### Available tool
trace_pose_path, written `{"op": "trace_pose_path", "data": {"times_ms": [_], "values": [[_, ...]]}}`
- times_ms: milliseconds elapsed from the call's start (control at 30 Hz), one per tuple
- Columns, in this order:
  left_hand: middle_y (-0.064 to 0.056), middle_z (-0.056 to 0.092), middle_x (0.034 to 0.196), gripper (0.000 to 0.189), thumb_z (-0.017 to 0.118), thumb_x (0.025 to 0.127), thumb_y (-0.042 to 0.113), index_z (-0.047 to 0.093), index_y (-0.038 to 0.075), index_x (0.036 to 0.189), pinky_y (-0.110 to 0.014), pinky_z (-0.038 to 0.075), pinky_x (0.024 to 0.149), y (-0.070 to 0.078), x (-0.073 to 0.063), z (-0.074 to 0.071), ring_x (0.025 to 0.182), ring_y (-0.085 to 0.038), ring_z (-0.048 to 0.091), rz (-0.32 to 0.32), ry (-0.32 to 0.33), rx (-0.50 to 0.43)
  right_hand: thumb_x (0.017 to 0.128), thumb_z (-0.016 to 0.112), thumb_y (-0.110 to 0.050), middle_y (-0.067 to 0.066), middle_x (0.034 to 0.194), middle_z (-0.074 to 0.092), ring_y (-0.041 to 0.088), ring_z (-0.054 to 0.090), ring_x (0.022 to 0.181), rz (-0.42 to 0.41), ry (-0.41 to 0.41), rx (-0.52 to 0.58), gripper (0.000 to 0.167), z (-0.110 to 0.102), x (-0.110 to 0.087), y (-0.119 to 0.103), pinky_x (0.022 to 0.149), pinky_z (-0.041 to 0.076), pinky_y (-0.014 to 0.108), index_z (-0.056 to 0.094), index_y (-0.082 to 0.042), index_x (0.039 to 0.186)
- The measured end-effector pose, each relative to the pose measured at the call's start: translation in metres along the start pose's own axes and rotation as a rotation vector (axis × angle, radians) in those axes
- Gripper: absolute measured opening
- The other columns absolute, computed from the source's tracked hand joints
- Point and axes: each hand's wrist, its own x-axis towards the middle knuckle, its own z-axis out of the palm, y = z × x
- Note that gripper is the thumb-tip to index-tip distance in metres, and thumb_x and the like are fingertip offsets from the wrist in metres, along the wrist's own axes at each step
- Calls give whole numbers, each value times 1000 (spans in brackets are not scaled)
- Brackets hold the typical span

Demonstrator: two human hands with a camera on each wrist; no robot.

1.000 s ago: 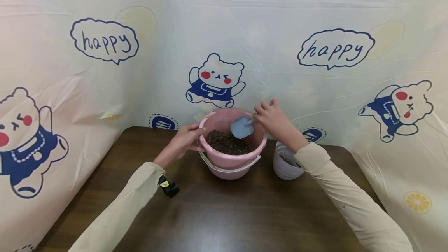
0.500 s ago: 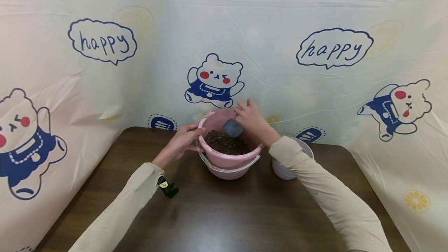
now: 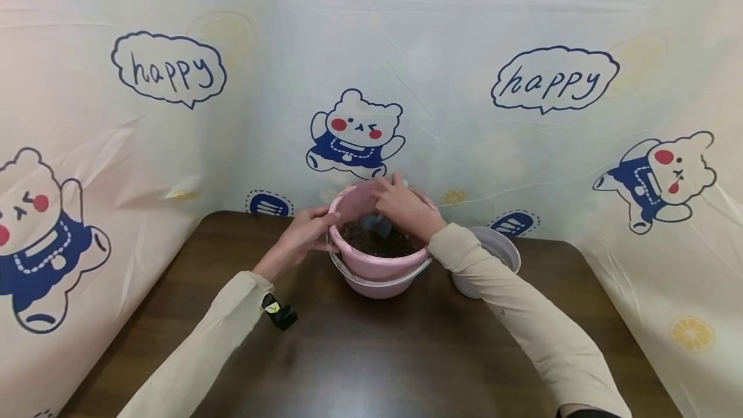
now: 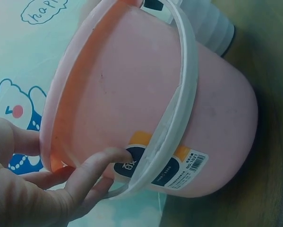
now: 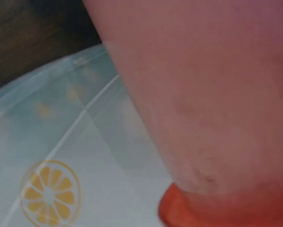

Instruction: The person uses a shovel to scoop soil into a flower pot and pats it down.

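Observation:
A pink bucket (image 3: 380, 271) with dark soil (image 3: 386, 247) inside stands on the table, its white handle (image 4: 181, 94) hanging down the near side. My left hand (image 3: 304, 234) grips the bucket's left rim; in the left wrist view its thumb and fingers pinch the rim, other fingers lying along the outer wall by a label (image 4: 179, 170). My right hand (image 3: 406, 208) reaches over the bucket and holds a small blue-grey shovel (image 3: 377, 226), whose blade sits in the soil. The shovel's handle is mostly hidden by the hand. Only the bucket's pink wall fills much of the right wrist view.
A pale ribbed pot (image 3: 498, 244) stands right of the bucket, partly behind the right forearm. The brown wooden table (image 3: 348, 353) ends at a printed fabric backdrop (image 3: 453, 82) at the back and sides. A black wrist camera (image 3: 280, 312) hangs from the left sleeve.
My right hand has moved left and down with the shovel, from the bucket's right rim into the soil. The left hand keeps its grip on the rim.

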Motion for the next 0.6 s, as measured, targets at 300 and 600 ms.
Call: {"op": "trace_pose_path", "data": {"times_ms": [300, 600], "values": [[-28, 46, 153, 55, 53, 109, 22, 40, 1, 159, -40, 67, 84, 0, -1, 0, 116, -37, 63, 9, -1, -1, 92, 80, -17, 4, 99, 76, 28, 58, 102, 34, -12, 240, 8, 12, -15, 7, 84, 42, 49, 83, -11, 96], [-28, 43, 157, 56, 52, 110, 21, 37, 0, 160, -42, 65, 88, 1, -3, 2, 127, -44, 58, 11, 4, -6, 93, 76, -6, 10, 106, 76, 30, 57, 110, 30, -112, 543, 11, 4, -19, 12, 96, 40, 53, 79, -5, 103]]}}
